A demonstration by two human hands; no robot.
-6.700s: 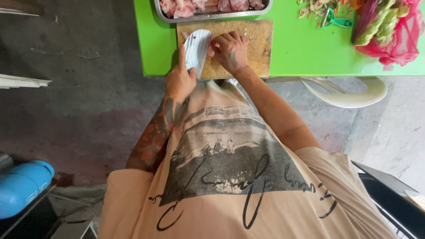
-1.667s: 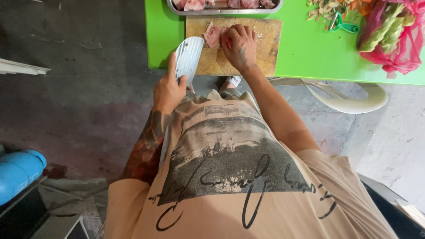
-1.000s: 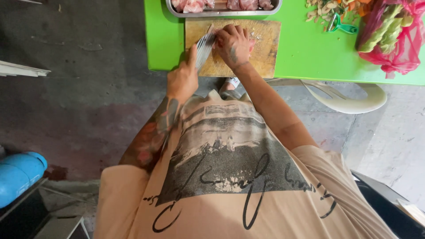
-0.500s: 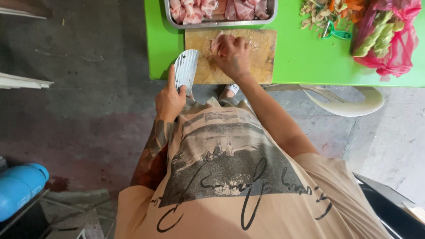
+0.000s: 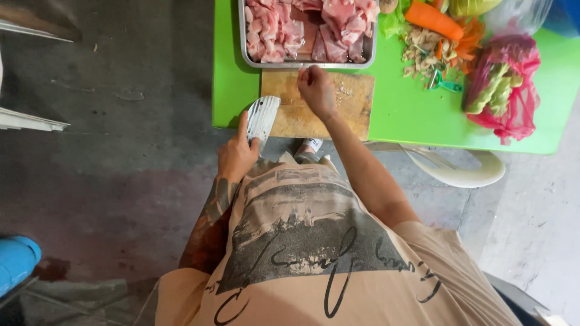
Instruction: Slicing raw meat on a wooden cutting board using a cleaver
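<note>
Hands: two, the left hand point(image 5: 237, 158) and the right hand point(image 5: 316, 89)
Cleavers: one cleaver point(image 5: 263, 119)
Chopping boards: one wooden board point(image 5: 347, 108)
Metal trays: one tray point(image 5: 243, 36) of raw meat pieces, too many and too heaped to count
Carrots: one whole carrot point(image 5: 434, 20)
Peelers: one green peeler point(image 5: 445, 83)
Pink net bags: one pink bag point(image 5: 513, 102)
Green tables: one table point(image 5: 417, 118)
White plastic chairs: one chair point(image 5: 459, 172)

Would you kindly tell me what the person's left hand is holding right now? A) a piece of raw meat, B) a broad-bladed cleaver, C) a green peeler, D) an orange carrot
B: the left hand grips a broad-bladed cleaver at the edge of the wooden cutting board, while the carrot and peeler lie untouched on the green table.
</note>
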